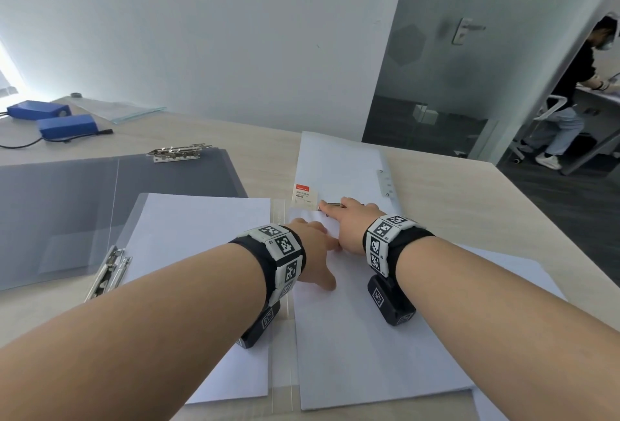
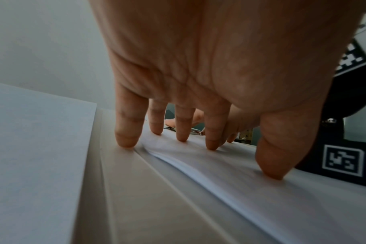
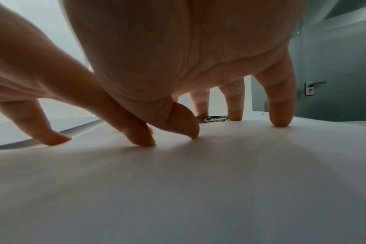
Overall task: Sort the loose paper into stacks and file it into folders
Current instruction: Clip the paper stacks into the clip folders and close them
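On the pale wooden table (image 1: pixel 453 192) before us lies an open clear folder (image 1: pixel 281 320), and both our hands are down on the paper stack (image 1: pixel 369 336) lying on its right half. Our left hand (image 1: pixel 312 246) presses the sheets near the spine with its fingers (image 2: pixel 127 132) straight and spread, tips planted and thumb braced nearer to us; nothing is gripped. Our right hand (image 1: pixel 352 226) reaches a little further, to the stack's far edge, fingers likewise extended and apart, with the fingertips (image 3: pixel 281 115) resting on the top sheet just short of the metal clip (image 3: pixel 212 119). Whether that clip is raised or already shut we cannot tell, since the hand hides most of it. A second paper stack (image 1: pixel 201 253) lies on the folder's left half beside its own clip (image 1: pixel 109 273), and a grey folder (image 1: pixel 100 206) lies open further left, apart from our work. We judge the step in hand to be seating this stack under the clip: the sorting looks done here and the filing is under way. The next move probably calls for holding the sheets square with the left hand so the slightly fanned edges do not slide, while the right works the clip down over the far edge.
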`<state>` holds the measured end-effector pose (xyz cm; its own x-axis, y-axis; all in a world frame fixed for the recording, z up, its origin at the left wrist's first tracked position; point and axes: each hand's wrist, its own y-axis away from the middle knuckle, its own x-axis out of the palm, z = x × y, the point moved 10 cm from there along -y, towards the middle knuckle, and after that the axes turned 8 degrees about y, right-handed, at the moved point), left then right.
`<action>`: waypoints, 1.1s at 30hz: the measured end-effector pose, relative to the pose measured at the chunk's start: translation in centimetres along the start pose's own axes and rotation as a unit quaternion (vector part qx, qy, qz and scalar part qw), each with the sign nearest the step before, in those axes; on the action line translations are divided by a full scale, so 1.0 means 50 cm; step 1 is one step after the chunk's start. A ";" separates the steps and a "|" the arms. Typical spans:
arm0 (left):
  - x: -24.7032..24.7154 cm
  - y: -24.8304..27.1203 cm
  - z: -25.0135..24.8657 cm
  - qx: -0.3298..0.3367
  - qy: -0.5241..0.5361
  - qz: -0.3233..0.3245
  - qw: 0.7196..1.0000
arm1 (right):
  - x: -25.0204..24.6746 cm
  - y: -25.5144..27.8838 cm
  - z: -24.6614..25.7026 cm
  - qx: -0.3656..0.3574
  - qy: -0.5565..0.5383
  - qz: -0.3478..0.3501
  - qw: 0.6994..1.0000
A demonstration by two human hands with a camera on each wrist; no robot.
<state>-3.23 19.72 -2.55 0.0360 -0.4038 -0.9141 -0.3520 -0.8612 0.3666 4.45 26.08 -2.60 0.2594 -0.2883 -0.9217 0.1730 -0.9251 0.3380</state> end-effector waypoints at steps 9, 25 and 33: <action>-0.001 0.001 -0.001 -0.001 -0.007 0.000 1.000 | -0.004 -0.002 0.007 0.001 0.029 0.015 0.999; -0.004 0.024 0.004 -0.002 0.054 -0.030 0.998 | -0.013 0.091 -0.078 0.002 -0.268 -0.076 0.960; -0.028 0.175 0.101 -0.036 0.247 -0.191 0.949 | 0.092 0.218 -0.208 0.100 -0.377 -0.055 0.919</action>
<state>-11.09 14.31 1.07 0.5884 -0.1370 -0.7969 -0.1606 -0.9857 0.0509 17.39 17.22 -1.18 -0.4940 -0.2102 -0.8437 -0.0395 -0.9639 0.2632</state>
